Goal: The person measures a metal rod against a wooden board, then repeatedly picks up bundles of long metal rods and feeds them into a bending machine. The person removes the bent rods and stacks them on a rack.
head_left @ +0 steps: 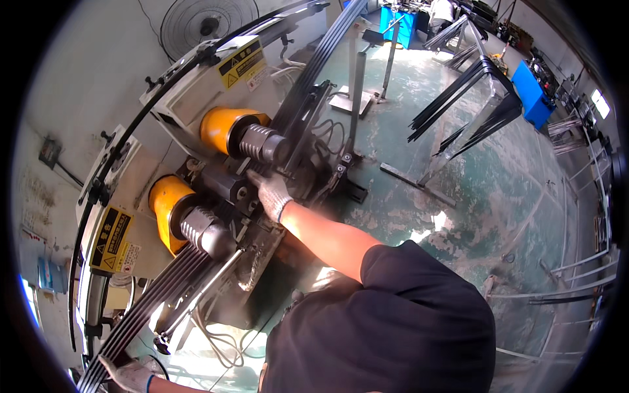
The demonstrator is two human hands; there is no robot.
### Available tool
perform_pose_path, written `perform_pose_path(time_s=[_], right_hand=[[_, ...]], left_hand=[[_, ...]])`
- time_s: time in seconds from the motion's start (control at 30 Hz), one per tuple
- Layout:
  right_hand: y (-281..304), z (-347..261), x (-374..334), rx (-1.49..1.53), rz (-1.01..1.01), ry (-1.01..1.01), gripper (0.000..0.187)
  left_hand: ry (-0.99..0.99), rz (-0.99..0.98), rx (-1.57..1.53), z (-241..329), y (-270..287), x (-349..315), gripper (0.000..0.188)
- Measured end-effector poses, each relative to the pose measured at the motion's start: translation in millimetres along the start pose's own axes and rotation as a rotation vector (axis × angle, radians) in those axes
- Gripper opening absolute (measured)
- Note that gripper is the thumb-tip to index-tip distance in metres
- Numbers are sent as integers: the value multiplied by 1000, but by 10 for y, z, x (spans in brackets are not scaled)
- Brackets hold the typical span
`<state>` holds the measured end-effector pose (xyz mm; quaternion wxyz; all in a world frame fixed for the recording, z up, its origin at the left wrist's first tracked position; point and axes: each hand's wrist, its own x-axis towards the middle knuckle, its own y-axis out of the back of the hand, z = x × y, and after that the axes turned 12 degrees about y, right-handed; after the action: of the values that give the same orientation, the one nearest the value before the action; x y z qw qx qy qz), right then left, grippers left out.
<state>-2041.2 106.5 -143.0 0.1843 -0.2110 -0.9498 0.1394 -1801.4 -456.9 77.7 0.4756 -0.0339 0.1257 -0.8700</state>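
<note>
Long dark metal rods run as a bundle diagonally through a machine with two orange housings, each carrying a ribbed metal roller. My right hand, in a pale knit glove, reaches to the rods beside the dark clamp block between the rollers. Its visible fingers are stretched out and apart; some fingertips are hidden among the machine parts. My left hand, gloved too, is at the near left end of the bundle, its thumb along the rods and its other fingers partly hidden.
Warning-labelled machine panels stand along the left wall, with a large fan above. Hoses lie on the floor below. A metal rack holds dark rods on the right; blue cabinets and a person are farther back.
</note>
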Motion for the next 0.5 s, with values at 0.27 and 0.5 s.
perform_pose_path(time_s=[0.27,0.5], right_hand=[[-304,-466,111,157,171,-250,50],[-147,75,183,1,-133,21,51]], left_hand=[[-231,-138,34,829,-1024,-49,40],[-437,-293,95,1051,-2246,-1017,30]])
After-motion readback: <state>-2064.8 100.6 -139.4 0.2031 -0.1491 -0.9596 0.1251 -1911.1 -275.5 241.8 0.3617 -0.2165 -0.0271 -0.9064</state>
